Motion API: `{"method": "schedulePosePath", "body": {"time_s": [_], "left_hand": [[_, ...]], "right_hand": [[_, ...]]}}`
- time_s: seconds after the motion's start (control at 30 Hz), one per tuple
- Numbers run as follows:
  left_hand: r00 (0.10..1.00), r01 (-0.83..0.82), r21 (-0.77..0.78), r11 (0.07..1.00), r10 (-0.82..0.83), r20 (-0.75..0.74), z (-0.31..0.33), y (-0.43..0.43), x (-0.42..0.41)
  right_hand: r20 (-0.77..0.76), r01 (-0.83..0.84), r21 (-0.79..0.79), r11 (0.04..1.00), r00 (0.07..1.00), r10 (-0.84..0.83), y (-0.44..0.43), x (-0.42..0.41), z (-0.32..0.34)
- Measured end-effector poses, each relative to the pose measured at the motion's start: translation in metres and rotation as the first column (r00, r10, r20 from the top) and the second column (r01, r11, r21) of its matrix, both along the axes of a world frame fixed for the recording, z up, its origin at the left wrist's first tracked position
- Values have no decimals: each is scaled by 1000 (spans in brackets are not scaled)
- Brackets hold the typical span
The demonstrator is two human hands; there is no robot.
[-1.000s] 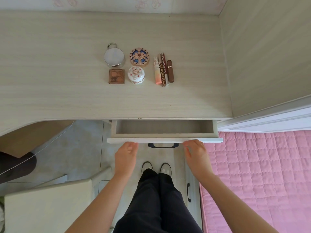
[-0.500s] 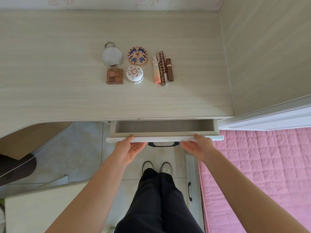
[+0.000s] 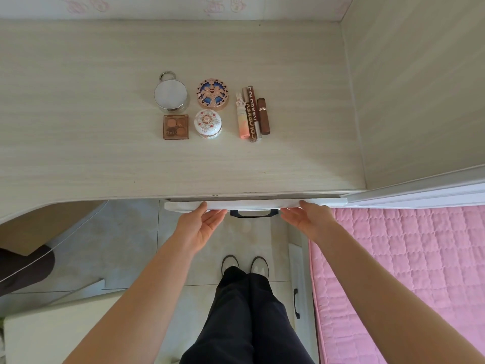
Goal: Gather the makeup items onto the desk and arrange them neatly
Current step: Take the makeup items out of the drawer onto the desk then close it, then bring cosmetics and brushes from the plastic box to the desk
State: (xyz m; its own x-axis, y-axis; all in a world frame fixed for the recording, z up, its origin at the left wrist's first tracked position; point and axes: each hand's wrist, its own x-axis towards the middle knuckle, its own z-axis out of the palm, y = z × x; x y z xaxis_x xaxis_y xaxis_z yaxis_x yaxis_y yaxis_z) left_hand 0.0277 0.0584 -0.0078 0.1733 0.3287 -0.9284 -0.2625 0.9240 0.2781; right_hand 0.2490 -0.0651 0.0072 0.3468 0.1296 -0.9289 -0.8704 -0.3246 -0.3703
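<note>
- On desk (image 3: pixel 78 132), mid-surface: ringed compact (image 3: pixel 170 95) behind palette (image 3: pixel 176 126); right of these, round compact (image 3: pixel 212 94) behind jar (image 3: pixel 207 124).
- Just right of that block: tubes (image 3: pixel 252 114) side by side (close-packed, lengthwise front to back).
- Under desk's front edge: drawer (image 3: pixel 252 205); left hand (image 3: pixel 200 227) and right hand (image 3: pixel 308 222) on its front, handle (image 3: pixel 250 214) between.
- Right of drawer, lower: bed (image 3: pixel 406 258).

The person wears long, loose black trousers (image 3: pixel 246 324) and pale rounded shoes (image 3: pixel 230 261) with dark edges, and both forearms (image 3: pixel 152 285) are fully bare.
</note>
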Motion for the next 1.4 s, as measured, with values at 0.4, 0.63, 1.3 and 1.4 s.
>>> {"method": "schedulePosePath", "body": {"time_s": [0.4, 0.63, 1.3, 1.4], "left_hand": [[997, -79, 4, 997, 79, -20, 3, 7, 11], [998, 20, 136, 990, -10, -70, 1, 11, 17], [805, 547, 288, 786, -400, -438, 16, -21, 5], [715, 667, 331, 667, -451, -534, 28, -32, 5]], "right_hand": [[-1, 6, -54, 999, 1000, -6, 11, 7, -7], [39, -7, -24, 1000, 999, 8, 16, 13, -12], [244, -540, -201, 817, 780, 576, -3, -1, 12], [344, -668, -313, 675, 583, 736, -9, -7, 27]]}}
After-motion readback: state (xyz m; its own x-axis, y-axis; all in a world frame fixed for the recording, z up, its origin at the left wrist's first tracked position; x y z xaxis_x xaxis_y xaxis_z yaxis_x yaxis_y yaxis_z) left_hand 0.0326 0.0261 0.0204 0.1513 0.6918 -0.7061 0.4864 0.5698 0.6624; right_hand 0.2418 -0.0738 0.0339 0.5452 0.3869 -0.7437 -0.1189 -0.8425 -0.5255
